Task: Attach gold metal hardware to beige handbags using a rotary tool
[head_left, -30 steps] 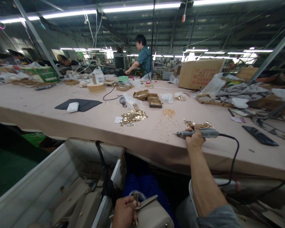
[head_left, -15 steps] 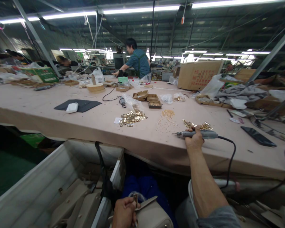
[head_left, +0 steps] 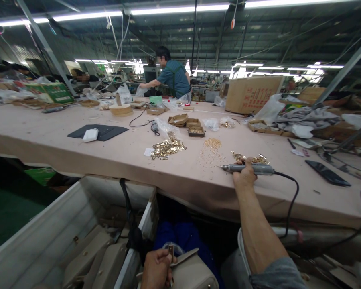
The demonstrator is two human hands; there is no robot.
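Note:
My right hand (head_left: 244,176) rests on the pink table (head_left: 78,150), fingers wrapped round a grey corded electric screwdriver (head_left: 254,169) whose tip points left. Just beyond it lies a small heap of gold metal fittings (head_left: 252,159). Down at the bottom edge my left hand (head_left: 156,271) is closed on a small metal piece (head_left: 170,252) held against the strap of a beige bag (head_left: 191,273) in my lap.
A pile of gold plates (head_left: 167,148), scattered gold screws (head_left: 213,143) and small cardboard boxes (head_left: 188,122) lie mid-table. A black mat (head_left: 105,131) sits left, a phone (head_left: 327,172) right, a large carton (head_left: 252,94) behind. A bin of beige bags (head_left: 87,249) stands below. A person in teal (head_left: 171,78) works at the far side.
Both my hands have stayed nearly where they were. The person in teal has leaned further left, arm stretched out over the far bench.

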